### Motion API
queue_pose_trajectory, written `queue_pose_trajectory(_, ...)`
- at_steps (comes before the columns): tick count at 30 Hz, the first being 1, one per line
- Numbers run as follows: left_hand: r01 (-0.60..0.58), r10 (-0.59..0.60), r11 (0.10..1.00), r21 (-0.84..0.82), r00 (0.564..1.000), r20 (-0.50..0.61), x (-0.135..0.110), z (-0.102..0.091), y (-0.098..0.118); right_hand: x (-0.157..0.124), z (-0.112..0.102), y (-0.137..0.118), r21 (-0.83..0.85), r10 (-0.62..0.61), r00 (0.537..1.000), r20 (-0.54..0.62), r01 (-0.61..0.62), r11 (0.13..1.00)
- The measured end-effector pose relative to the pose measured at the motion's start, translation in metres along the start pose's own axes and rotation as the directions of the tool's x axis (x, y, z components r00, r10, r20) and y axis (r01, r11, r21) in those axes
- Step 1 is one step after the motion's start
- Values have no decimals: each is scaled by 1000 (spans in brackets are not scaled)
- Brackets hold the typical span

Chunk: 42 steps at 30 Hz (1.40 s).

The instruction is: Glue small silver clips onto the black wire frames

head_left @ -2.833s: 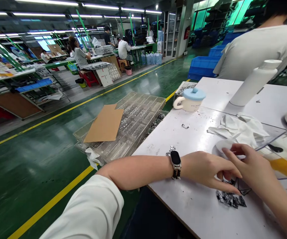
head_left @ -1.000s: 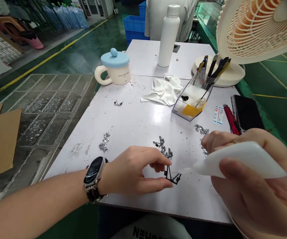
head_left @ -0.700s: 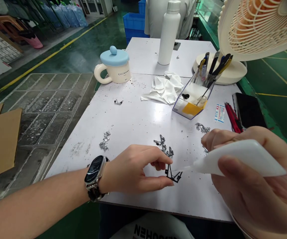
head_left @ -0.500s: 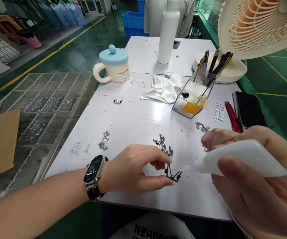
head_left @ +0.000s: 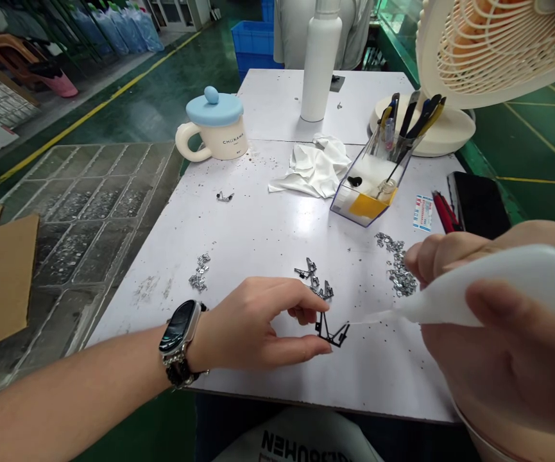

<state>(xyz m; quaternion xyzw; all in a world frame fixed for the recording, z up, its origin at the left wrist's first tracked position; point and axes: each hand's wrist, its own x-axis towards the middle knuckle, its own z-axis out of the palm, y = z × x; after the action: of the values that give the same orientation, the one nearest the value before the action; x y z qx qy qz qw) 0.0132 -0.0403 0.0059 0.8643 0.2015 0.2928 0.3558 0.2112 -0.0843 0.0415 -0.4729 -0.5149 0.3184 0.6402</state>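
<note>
Between the thumb and index finger of my left hand (head_left: pixel 262 324) is a small black angular frame part (head_left: pixel 332 333), pinched at its left side just above the table. My right hand (head_left: pixel 512 346) is wrapped round a white squeeze bottle (head_left: pixel 503 282) with a thin tapered nozzle (head_left: pixel 373 316). The nozzle tip points left and is at the part's right arm; whether they touch I cannot tell. Beyond my left fingers lies a little heap of similar black parts (head_left: pixel 314 279). Small metal pieces (head_left: pixel 400 273) lie left of my right hand.
More metal pieces (head_left: pixel 200 273) lie at the table's left, with a single part (head_left: pixel 224 196) farther back. Behind stand a lidded mug (head_left: pixel 219 128), white cloth (head_left: pixel 310 168), clear tool holder (head_left: pixel 371 186), white bottle (head_left: pixel 321 70) and fan (head_left: pixel 493 51). A black phone-like object (head_left: pixel 478 204) lies right.
My right hand has drawn the squeeze bottle to the right and slightly up, its nozzle shifting toward the part's right arm. My left hand keeps its pinch, nearly still.
</note>
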Motion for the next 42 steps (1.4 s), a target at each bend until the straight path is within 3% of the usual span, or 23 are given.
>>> queue_pose_trajectory(4, -2, 2, 1000, -14, 1000, -19, 1, -1, 0, 6, -3, -6, 89, 57, 998, -32, -54, 995)
queue_pose_trajectory(13, -19, 19, 1000, -6, 999, -38, 2, -1, -2, -4, -4, 4, -2, 46, 999, -4, -46, 999)
queue_pose_trajectory(22, -9, 9, 1000, 3, 1000, -28, 3, -2, -1, -3, -6, 0, -202, -61, 997, 42, 68, 977)
queue_pose_trajectory(28, -12, 12, 1000, 9, 999, -30, 2, -2, -1, -4, -3, 1, -182, -96, 995, 29, 99, 978)
queue_pose_trajectory(31, -25, 25, 1000, -9, 999, -43, 2, -2, -2, 2, -4, 3, -66, -39, 999, -32, 37, 997)
queue_pose_trajectory(33, -39, 37, 999, -28, 998, -51, 2, -1, -3, 10, -8, 7, 16, -108, 988, -114, 111, 994)
queue_pose_trajectory(36, -44, 42, 998, -46, 998, -53, 1, 1, -4, 25, -13, 16, 76, -241, 925, -295, 274, 959)
queue_pose_trajectory(38, -49, 46, 997, -58, 998, -49, 0, 3, -3, 33, -14, 24, 58, -200, 912, -359, 235, 970)
queue_pose_trajectory(40, -59, 56, 996, -70, 998, -43, -1, 7, -2, 38, -10, 34, 8, -127, 942, -311, 137, 991)
queue_pose_trajectory(42, -71, 69, 995, -66, 997, -30, -4, 11, -1, 40, -2, 46, -99, -37, 991, -125, 25, 995)
